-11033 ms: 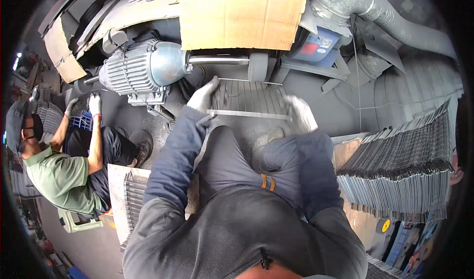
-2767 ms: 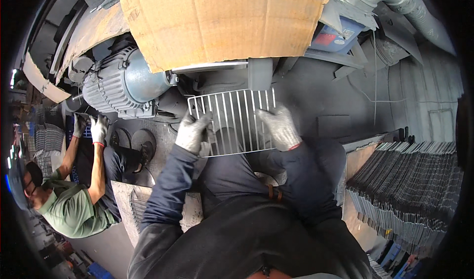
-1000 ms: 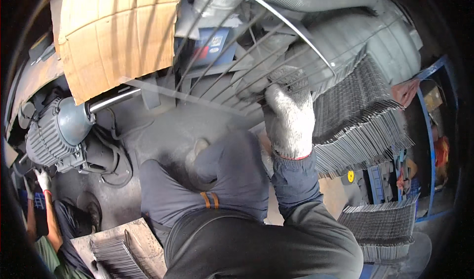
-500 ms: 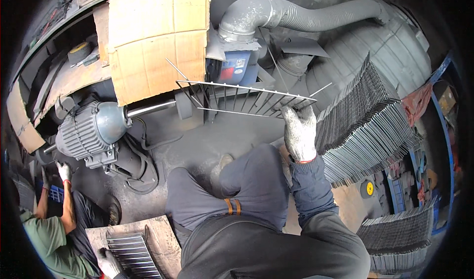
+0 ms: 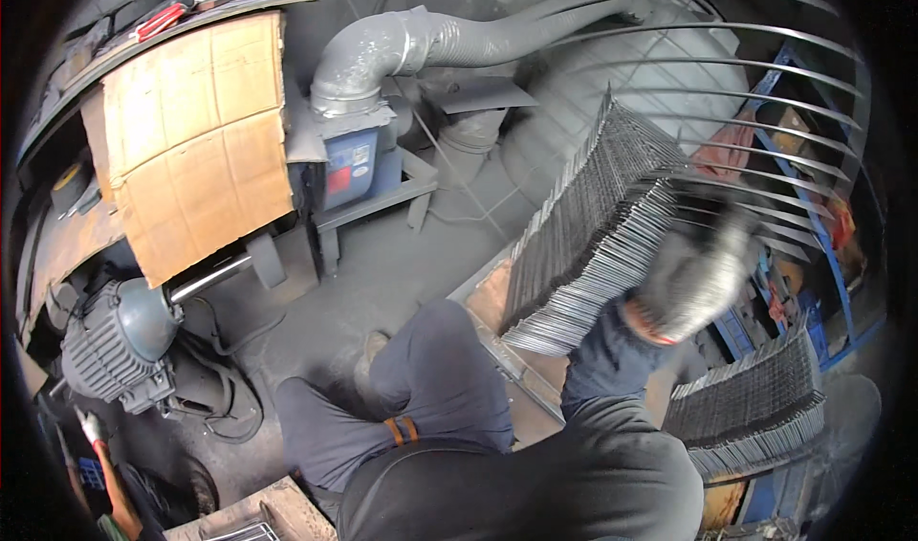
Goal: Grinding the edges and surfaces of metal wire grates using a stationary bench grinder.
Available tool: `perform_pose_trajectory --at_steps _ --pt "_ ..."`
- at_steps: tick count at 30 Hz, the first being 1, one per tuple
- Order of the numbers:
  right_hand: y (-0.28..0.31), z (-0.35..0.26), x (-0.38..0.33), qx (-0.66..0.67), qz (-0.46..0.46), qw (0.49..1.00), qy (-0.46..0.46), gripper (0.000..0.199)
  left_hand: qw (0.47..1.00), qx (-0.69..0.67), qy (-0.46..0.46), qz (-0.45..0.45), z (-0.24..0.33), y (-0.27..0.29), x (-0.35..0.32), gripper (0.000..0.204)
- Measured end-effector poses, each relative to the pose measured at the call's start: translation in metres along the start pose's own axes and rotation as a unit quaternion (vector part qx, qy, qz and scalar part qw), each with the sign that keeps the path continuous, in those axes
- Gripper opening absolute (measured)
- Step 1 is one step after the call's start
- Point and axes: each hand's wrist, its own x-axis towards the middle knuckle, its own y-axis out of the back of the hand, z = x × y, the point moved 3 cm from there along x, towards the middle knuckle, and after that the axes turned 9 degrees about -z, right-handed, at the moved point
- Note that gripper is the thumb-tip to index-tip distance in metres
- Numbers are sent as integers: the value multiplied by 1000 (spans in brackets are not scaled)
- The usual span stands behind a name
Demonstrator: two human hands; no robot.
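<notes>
A seated worker in dark clothing, knees [image 5: 421, 388] drawn up over a grey concrete floor [image 5: 402, 264], raises a gloved right hand [image 5: 690, 275] to the right side of the scene, where it is blurred with motion; its fingers appear closed on a wire grille [image 5: 755, 82] whose curved rods sweep in long arcs from the glove up toward the far right, long axis running roughly left to right above the stacks. Whether the grip is firm cannot be told, and the left hand is out of view. Just left of the glove, a tall stack of wire grilles [image 5: 593, 244] leans on a low wooden pallet [image 5: 497, 302], its edges nearly touching the sleeve; a second stack [image 5: 755, 412] sits near right. Open floor lies between the knees and a blue dust-extractor box [image 5: 349, 163] farther off, fed by a grey duct [image 5: 430, 39]. At far left stand a cardboard sheet [image 5: 191, 144] and an electric motor [image 5: 115, 340].
</notes>
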Motion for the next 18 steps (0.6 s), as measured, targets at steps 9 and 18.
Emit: perform_pose_trajectory --at_steps 9,18 --pt "105 -8 116 -560 -216 772 209 28 995 -97 9 2 44 12 55 22" --pt "127 39 104 -699 -327 616 157 29 875 456 -155 49 166 58 354 86"
